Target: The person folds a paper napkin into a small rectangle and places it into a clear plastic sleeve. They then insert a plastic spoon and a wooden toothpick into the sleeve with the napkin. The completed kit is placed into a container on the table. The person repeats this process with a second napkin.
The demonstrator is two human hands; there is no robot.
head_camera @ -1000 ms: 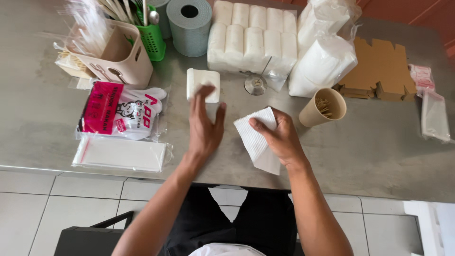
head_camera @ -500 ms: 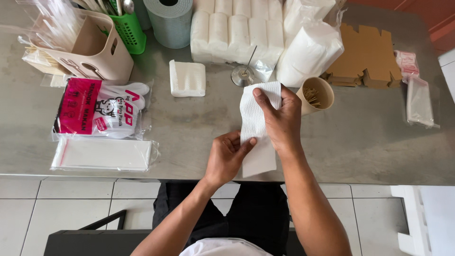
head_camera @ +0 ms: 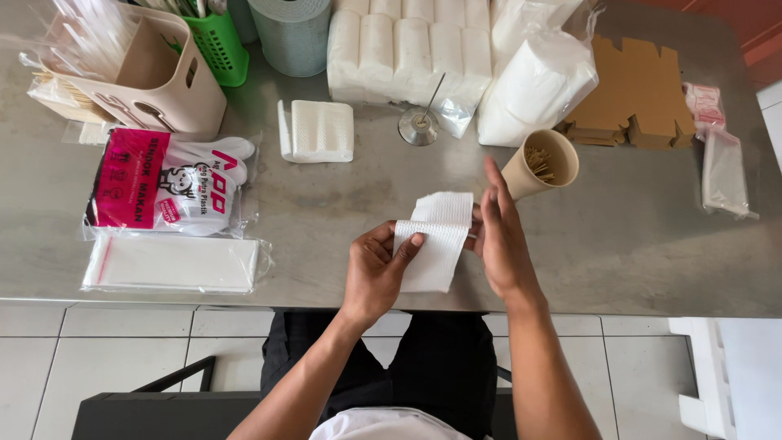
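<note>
Since half second ago: napkin (head_camera: 432, 240) lowered toward table (head_camera: 635, 244) edge, long axis upright. Left hand (head_camera: 376, 273) fingers pinching left edge; right hand (head_camera: 501, 240) flat, fingers extended, against right edge.

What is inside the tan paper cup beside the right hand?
The tan paper cup lies tipped toward the camera, with thin pale sticks, probably toothpicks, inside. Its wall hides their lower ends and the bottom.

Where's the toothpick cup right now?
In the head view, the toothpick cup lies tilted on the steel table, right of centre, just beyond the right hand and in front of the napkin bag.
</note>
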